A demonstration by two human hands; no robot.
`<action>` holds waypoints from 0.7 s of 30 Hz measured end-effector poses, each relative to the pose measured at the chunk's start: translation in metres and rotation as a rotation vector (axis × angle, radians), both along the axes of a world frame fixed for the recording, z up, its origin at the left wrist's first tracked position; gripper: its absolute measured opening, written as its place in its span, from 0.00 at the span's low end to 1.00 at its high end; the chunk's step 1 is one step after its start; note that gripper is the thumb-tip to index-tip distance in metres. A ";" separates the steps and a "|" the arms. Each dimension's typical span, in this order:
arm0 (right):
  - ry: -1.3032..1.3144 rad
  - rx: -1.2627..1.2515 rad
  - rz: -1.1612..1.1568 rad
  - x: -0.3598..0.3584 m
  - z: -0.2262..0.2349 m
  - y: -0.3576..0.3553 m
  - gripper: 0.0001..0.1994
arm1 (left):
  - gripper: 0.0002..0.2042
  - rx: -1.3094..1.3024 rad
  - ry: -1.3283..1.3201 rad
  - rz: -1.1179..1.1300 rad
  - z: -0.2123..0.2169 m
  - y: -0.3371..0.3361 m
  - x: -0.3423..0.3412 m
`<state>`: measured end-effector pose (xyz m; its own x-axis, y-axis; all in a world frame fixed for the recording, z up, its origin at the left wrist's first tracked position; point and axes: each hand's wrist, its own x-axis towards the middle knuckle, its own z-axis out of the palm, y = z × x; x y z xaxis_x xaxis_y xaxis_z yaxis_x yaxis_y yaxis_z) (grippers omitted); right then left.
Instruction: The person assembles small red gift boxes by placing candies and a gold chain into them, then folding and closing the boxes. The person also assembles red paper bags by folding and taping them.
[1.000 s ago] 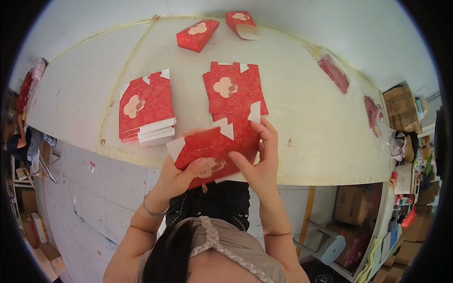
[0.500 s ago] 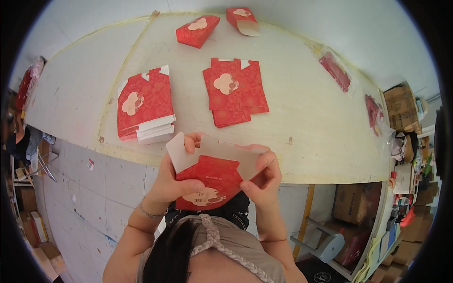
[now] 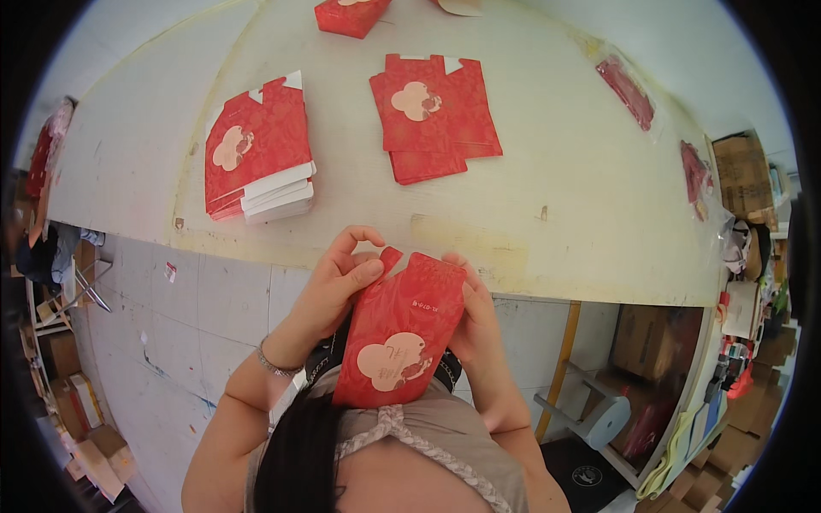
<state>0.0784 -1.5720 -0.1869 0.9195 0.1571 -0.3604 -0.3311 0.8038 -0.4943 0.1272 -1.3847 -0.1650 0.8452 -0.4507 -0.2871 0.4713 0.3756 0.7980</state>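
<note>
A red paper box (image 3: 419, 312) with a pale clover-shaped patch is held upright in front of my body, its upper flaps facing the table. My left hand (image 3: 335, 278) has its thumb and fingers at the upper left corner, closed around a small flap. Along the right edge is my right hand (image 3: 470, 316), gripping the box; most of its fingers are hidden behind it. Beyond, on the table, lie a thick stack of flat red boxes (image 3: 269, 141) at left and a smaller stack (image 3: 440, 115) in the middle.
A folded red box (image 3: 352, 19) and part of another box (image 3: 459, 7) sit at the table's far side. Plastic-wrapped red packs (image 3: 627, 90) lie near the right edge. Under the table at right are a cardboard carton (image 3: 641, 350) and a stool (image 3: 605, 419).
The box has turned from its gaping end to a flatter face with the top flaps folded inward. Both hands have shifted along its edges, and the view has tilted down toward my body.
</note>
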 end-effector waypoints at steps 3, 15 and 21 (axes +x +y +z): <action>-0.054 -0.100 0.024 -0.002 0.004 0.001 0.09 | 0.09 0.179 -0.265 -0.208 0.005 0.017 0.007; -0.233 -0.421 0.106 0.001 0.030 0.009 0.14 | 0.10 0.225 -0.172 -0.178 0.047 0.008 -0.004; -0.651 -0.728 0.112 0.011 0.051 0.003 0.26 | 0.13 0.680 -1.016 -0.172 0.076 0.009 -0.008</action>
<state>0.0898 -1.5685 -0.1362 0.9662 0.1956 0.1679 0.1257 0.2112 -0.9693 0.1192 -1.3754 -0.0893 0.7657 -0.5943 0.2461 -0.4747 -0.2640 0.8396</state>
